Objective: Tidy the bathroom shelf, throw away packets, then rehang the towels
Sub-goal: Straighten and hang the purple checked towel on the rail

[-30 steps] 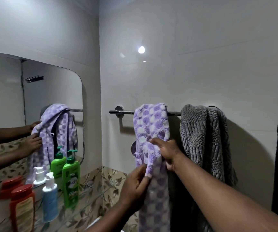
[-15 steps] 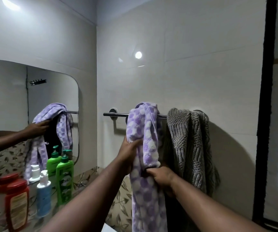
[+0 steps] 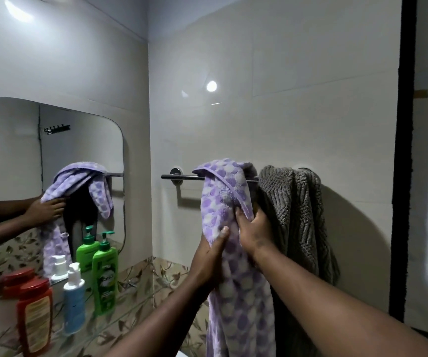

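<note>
A purple checked towel (image 3: 236,292) hangs bunched over the chrome towel rail (image 3: 182,177) on the far wall. My left hand (image 3: 211,249) grips its left edge below the rail, thumb on the front. My right hand (image 3: 255,229) grips the towel's right edge a little higher, fingers curled round the fabric. A grey ribbed towel (image 3: 298,217) hangs on the same rail just to the right, touching the purple one.
A glass shelf (image 3: 120,313) on the left wall carries a green pump bottle (image 3: 104,276), a blue-and-white pump bottle (image 3: 74,302) and a red bottle (image 3: 34,318). A mirror (image 3: 14,163) above it reflects the towel and hands. A dark door frame (image 3: 403,176) stands at the right.
My right hand has risen along the towel's right edge to just under the rail. My left hand has dropped slightly on the left edge. The towel top sits flatter on the rail.
</note>
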`<state>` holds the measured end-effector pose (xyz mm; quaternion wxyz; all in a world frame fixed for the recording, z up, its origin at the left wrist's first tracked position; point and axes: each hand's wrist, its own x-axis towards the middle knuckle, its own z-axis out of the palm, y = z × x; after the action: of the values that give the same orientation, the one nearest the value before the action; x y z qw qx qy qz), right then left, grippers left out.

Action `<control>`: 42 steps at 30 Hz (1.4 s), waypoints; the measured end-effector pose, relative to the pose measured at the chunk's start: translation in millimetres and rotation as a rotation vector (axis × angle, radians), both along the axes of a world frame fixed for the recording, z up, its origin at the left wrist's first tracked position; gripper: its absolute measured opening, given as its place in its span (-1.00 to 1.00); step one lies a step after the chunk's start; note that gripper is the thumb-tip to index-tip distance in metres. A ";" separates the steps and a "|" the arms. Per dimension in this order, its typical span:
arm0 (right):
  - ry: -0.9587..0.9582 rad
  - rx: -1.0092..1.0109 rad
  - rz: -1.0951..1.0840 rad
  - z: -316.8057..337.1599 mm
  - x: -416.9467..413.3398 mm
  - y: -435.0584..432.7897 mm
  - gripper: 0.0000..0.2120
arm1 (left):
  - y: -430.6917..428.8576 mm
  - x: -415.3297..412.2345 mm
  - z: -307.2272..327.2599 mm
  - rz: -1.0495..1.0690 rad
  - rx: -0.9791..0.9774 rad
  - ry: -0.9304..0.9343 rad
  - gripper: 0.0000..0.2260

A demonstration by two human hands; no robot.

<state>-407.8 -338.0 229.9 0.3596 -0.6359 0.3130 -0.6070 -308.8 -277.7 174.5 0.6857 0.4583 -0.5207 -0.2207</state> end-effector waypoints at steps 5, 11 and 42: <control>0.203 -0.101 -0.032 -26.9 -9.9 11.4 -0.77 | 5.4 24.7 37.9 0.569 -0.230 -0.401 -0.29; 0.217 -0.077 -0.107 -28.1 -26.9 17.4 -0.64 | -1.3 35.2 76.8 0.578 -0.344 -0.855 -0.62; -0.117 -0.205 -0.585 59.1 -97.8 22.4 -0.67 | -1.2 25.6 108.0 0.455 -0.117 -0.660 -0.80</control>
<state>-505.6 -315.6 289.0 0.1213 -0.5158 0.3986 -0.7486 -283.2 -278.9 282.5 0.5381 0.5682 -0.6098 0.1259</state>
